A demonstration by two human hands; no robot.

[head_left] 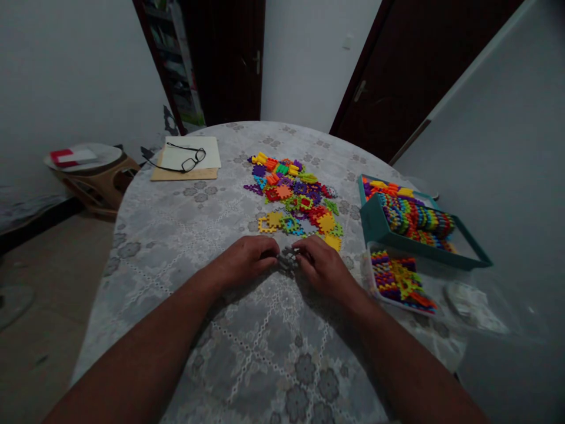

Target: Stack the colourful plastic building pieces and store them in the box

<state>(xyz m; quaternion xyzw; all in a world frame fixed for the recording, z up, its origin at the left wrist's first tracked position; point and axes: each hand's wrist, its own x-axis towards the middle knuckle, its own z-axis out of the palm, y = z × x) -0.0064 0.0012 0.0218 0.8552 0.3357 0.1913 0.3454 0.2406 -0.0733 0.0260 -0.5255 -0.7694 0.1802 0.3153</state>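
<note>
Both my hands meet over the table in front of me, fingers closed on a small grey toothed plastic piece [288, 258]. My left hand [247, 257] pinches its left side, and my right hand [321, 263] grips the right side. Fingers hide part of the piece, so I cannot tell whether it is one part or several joined. Just beyond my hands spreads a pile of colourful interlocking plastic pieces [304, 203]. Nearest to my fingers are yellow pieces [274, 219], one of them an open frame, and a yellow square [332, 242] by my right hand.
A patterned cloth covers the round table [176, 235]. On the right stand a teal box [375, 218] and a clear plastic tub [373, 277], both holding sorted pieces, beside a clear bag [477, 306]. Glasses [189, 165] rest on papers [212, 154] at back left. A stool [95, 182] stands left.
</note>
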